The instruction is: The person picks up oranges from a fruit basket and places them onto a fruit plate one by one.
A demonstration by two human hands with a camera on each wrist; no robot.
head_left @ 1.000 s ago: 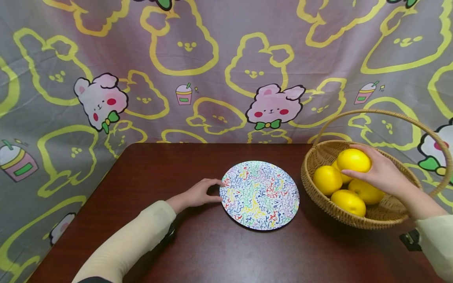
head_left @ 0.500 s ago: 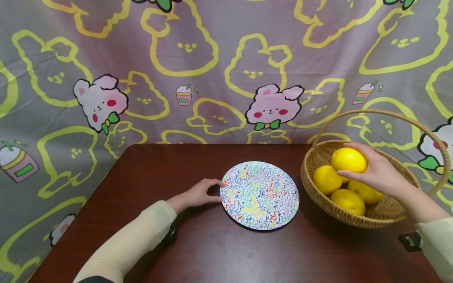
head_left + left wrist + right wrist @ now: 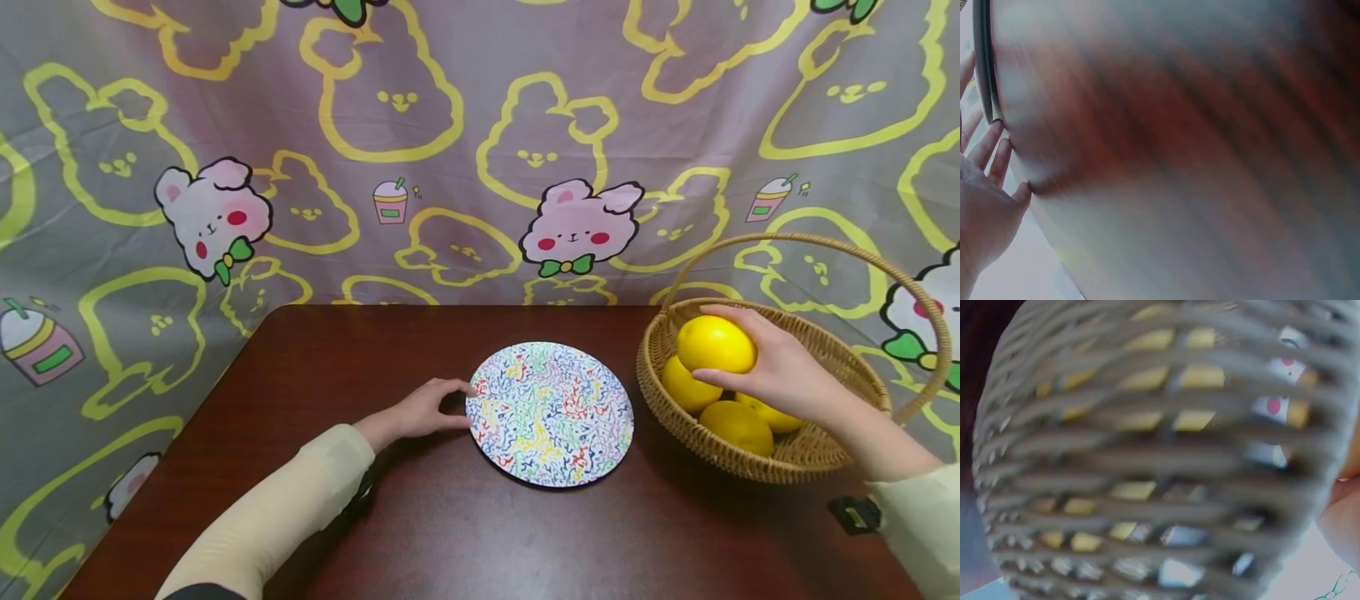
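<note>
My right hand (image 3: 783,367) grips a round, smooth yellow fruit (image 3: 716,344) between thumb and fingers, just above the others in the wicker basket (image 3: 798,471). Beneath it sit several like yellow fruits (image 3: 737,427), partly covered by the hand. In the right wrist view the basket's woven side (image 3: 1166,462) fills most of the picture and hides the grip. To the left lies a round plate (image 3: 551,417) with a multicoloured squiggle pattern. My left hand (image 3: 420,410) touches its left rim with spread thumb and fingers; the left wrist view shows the fingertips (image 3: 1022,190) low at the tabletop.
A dark reddish-brown table (image 3: 420,517) carries plate and basket. The basket's tall arched handle (image 3: 817,239) rises over its right side. Behind the table hangs a grey cloth (image 3: 450,75) printed with yellow outlines and rabbit faces.
My right hand has moved left and slightly down with the yellow fruit, towards the basket's left rim. My left hand and the plate stay in place.
</note>
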